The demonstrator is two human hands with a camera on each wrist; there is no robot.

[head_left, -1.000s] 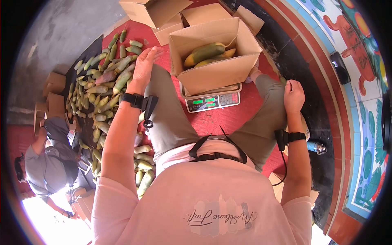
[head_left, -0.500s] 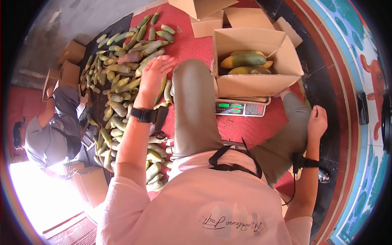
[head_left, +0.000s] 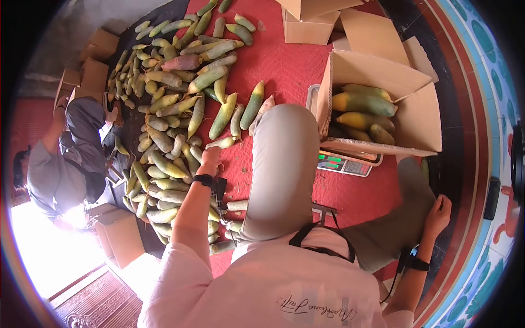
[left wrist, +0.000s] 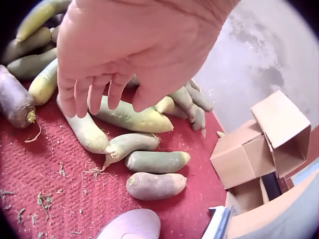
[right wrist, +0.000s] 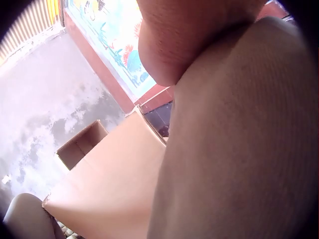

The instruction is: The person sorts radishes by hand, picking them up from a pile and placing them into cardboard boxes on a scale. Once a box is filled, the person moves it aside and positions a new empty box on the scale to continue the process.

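My left hand (head_left: 212, 156) reaches over the edge of a big pile of green radishes (head_left: 164, 169), left of my knee. In the left wrist view, its fingers (left wrist: 113, 92) are slightly bent and spread over radishes (left wrist: 134, 119) on red matting, holding nothing. Loosely curled, my right hand (head_left: 439, 215) rests on my right leg (head_left: 377, 235); the right wrist view shows only its edge beside the trouser cloth. In front of me, an open carton (head_left: 424, 117) stands on a digital scale (head_left: 355, 167) with lit green displays. Several large green-yellow radishes (head_left: 363, 104) lie inside it.
More cartons (head_left: 309, 27) stand behind the weighed one. Red matting (head_left: 273, 60) covers the floor between pile and scale. Another person (head_left: 60, 158) sits at the far left near cartons (head_left: 117, 235). A painted tile wall (head_left: 492, 109) runs along the right.
The head view has swung left, so carton and scale sit further right. My left hand has come down from beside the knee to the radishes. The right hand has stayed on the leg.
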